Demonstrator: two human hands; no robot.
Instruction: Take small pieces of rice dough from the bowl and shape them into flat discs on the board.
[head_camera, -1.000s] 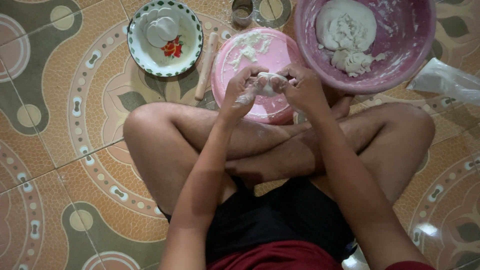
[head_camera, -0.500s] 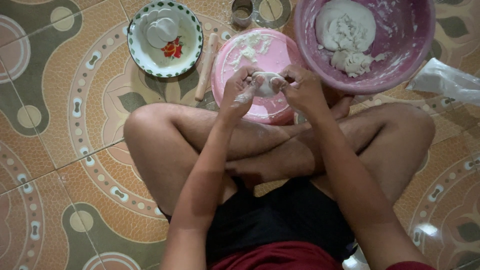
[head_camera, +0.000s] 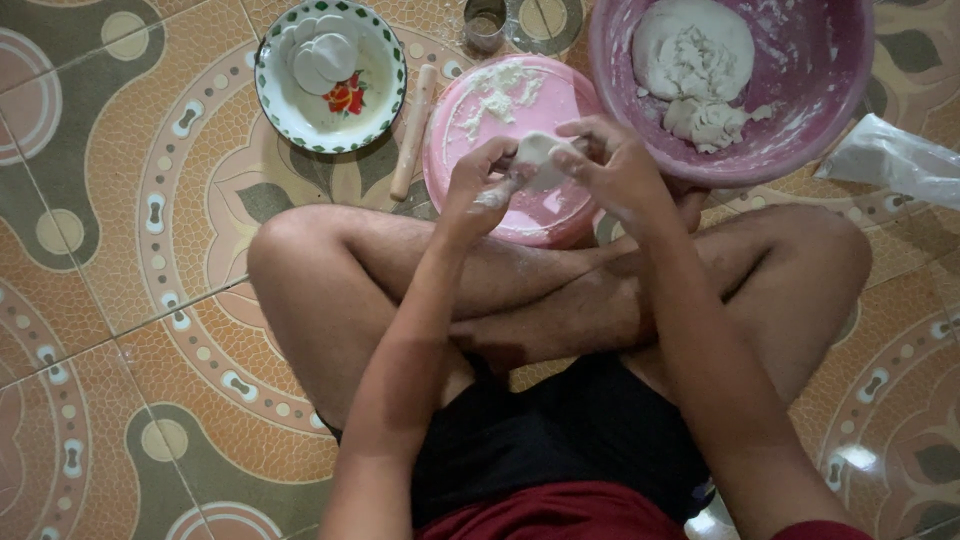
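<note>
I sit cross-legged on a tiled floor. My left hand and my right hand both pinch a small white lump of dough, held above a round pink board dusted with flour. Both hands are floury. A large pink bowl at the upper right holds a big mass of white dough.
A white enamel plate with a green rim and flat dough discs lies at the upper left. A wooden rolling pin lies between plate and board. A small metal cup stands at the top. A clear plastic bag lies at right.
The dough lump has turned slightly between my fingers; both hands stay over the pink board in nearly the same place.
</note>
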